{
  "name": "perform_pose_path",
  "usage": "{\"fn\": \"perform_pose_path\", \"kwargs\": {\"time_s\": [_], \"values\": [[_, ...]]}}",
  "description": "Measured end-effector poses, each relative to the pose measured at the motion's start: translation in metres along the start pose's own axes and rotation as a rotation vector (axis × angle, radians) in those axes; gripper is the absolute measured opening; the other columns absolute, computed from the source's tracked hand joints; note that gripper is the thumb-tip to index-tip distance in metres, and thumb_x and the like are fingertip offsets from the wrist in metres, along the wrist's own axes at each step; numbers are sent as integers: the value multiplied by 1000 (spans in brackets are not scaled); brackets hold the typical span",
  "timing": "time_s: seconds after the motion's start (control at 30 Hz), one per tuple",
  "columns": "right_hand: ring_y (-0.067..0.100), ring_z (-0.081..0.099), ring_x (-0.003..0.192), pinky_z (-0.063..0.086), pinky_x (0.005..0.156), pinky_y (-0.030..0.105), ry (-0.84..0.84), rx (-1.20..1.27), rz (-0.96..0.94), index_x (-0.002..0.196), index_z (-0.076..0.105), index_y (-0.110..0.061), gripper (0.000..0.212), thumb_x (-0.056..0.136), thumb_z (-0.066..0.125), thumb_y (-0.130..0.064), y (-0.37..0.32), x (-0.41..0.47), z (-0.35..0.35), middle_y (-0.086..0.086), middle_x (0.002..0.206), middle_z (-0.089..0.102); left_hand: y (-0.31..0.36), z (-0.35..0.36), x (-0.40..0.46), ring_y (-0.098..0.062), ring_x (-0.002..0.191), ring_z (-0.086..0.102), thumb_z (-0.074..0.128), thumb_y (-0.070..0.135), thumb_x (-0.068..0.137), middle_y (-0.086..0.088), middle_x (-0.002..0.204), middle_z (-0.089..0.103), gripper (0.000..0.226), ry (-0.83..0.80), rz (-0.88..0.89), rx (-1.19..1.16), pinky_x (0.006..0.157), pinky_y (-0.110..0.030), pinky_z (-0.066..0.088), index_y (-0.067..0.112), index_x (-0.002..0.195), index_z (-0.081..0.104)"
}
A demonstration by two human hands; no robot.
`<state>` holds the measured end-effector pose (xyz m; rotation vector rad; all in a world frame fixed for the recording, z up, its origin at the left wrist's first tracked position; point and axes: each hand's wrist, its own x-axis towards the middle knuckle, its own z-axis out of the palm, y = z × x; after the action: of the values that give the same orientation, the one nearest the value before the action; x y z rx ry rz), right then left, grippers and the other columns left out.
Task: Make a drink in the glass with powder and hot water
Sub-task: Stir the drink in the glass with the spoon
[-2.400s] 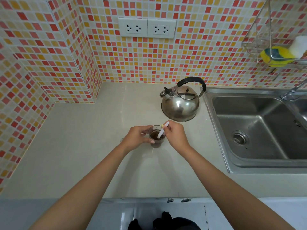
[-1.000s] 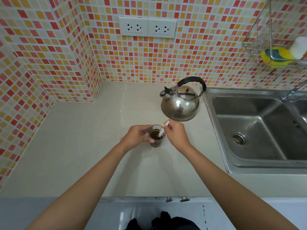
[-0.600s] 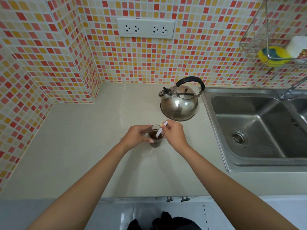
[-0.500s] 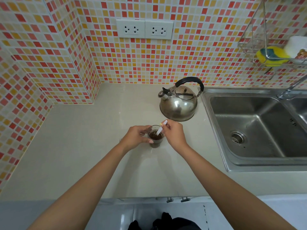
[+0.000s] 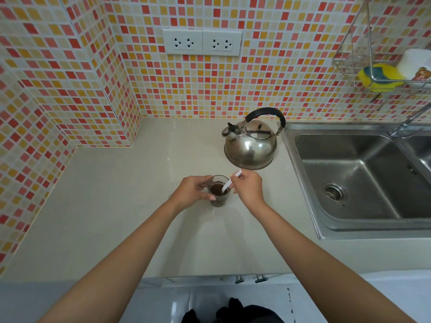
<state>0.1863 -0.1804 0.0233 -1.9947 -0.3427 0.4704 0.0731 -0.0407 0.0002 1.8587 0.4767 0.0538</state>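
A small clear glass [image 5: 218,201] stands on the beige counter [image 5: 116,206], filled with dark brown liquid. My left hand [image 5: 192,192] wraps around its left side. My right hand [image 5: 248,190] pinches a thin white stirrer [image 5: 229,182] whose lower end dips into the drink. A steel kettle [image 5: 250,148] with a black handle sits just behind the glass, spout pointing left.
A steel sink [image 5: 359,178] lies to the right of the kettle, its tap [image 5: 410,120] at the far right. A wire rack [image 5: 384,73] on the tiled wall holds a yellow sponge. Two sockets [image 5: 201,41] sit above the counter.
The white stirrer has shifted slightly inside the glass while both hands stay in place. The camera has tilted a little.
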Motion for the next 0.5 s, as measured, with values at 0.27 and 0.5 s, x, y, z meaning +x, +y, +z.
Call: {"fn": "perform_pose_path", "kwargs": {"time_s": [0.27, 0.5], "values": [[3, 50, 39, 44, 47, 17, -9, 28, 19, 79, 65, 9, 20, 85, 52, -5, 0, -4, -1, -10, 44, 62, -1, 0, 3, -9, 102, 62, 82, 1, 65, 8, 105, 69, 64, 21, -12, 29, 99, -23, 42, 25, 121, 63], [21, 57, 60, 49, 66, 36, -13, 36, 8, 81, 69, -4, 14, 80, 71, -18, 4, -4, -5, 9, 65, 66, -3, 1, 3, 13, 92, 59, 83, 1, 63, 21, 96, 68, 67, 44, -3, 46, 87, -10, 41, 25, 122, 62]]}}
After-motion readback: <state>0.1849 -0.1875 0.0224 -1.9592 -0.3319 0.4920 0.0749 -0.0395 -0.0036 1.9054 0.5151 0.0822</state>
